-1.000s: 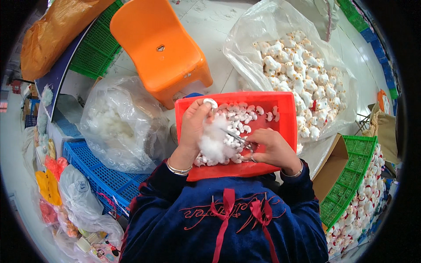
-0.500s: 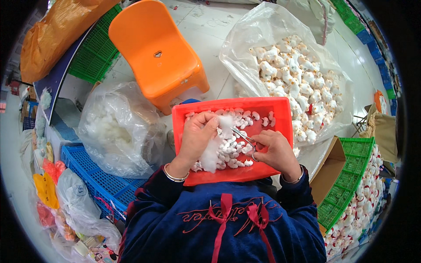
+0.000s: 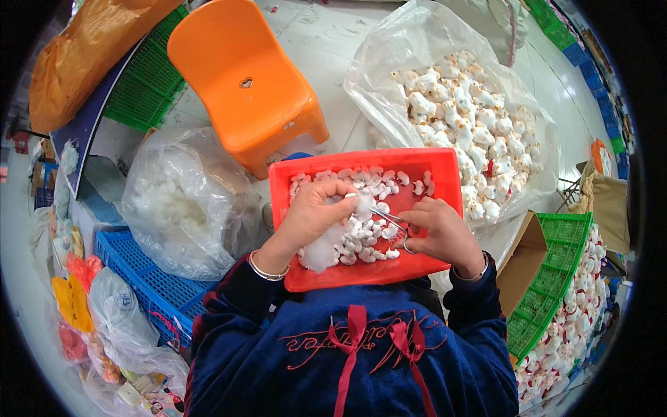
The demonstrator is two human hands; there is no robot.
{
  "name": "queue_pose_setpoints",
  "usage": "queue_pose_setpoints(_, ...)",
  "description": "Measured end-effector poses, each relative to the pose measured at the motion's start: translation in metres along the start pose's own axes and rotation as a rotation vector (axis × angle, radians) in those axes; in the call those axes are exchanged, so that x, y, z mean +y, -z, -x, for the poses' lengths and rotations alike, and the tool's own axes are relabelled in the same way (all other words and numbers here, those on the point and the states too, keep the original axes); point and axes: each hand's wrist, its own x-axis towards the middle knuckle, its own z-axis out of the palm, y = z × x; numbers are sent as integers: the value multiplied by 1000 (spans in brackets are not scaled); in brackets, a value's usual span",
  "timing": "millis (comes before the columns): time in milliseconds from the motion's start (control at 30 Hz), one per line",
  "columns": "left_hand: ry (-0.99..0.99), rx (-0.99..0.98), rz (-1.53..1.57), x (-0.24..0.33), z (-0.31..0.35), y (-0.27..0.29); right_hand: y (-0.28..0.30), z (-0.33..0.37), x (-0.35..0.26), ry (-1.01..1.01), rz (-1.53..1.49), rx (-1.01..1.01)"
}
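A red plastic tray (image 3: 445, 174) rests on my lap, holding several small white plush pieces (image 3: 368, 240). My left hand (image 3: 313, 215) pinches a small white piece with a wad of white stuffing (image 3: 323, 251) hanging below it. My right hand (image 3: 438, 233) grips metal tweezers (image 3: 385, 215) whose tips point at the piece in my left hand. Both hands hover over the tray's middle.
An orange plastic chair (image 3: 243, 83) stands ahead. A clear bag of white stuffing (image 3: 184, 201) lies on a blue crate (image 3: 132, 267) at left. A big clear bag of small white plush toys (image 3: 472, 118) sits at right, a green crate (image 3: 556, 278) with more beside a cardboard box (image 3: 524, 260).
My left hand has lifted the stuffing wad higher and turned it; the right hand's tweezers have moved up toward the piece it pinches.
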Motion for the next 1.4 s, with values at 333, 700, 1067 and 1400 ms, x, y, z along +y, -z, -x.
queue_pose_setpoints(333, 87, 123, 329, -18, -11, 16, 16, 13, -7, -50, 95, 49)
queue_pose_setpoints(700, -27, 215, 573, -21, -10, -9, -19, -6, -4, 21, -68, -142)
queue_pose_setpoints(1067, -55, 155, 180, -2, 3, -11, 7, 3, 1, -1, -3, 138)
queue_pose_setpoints(1400, 52, -27, -10, 1, 4, 2, 13, 1, -2, 46, 40, 47)
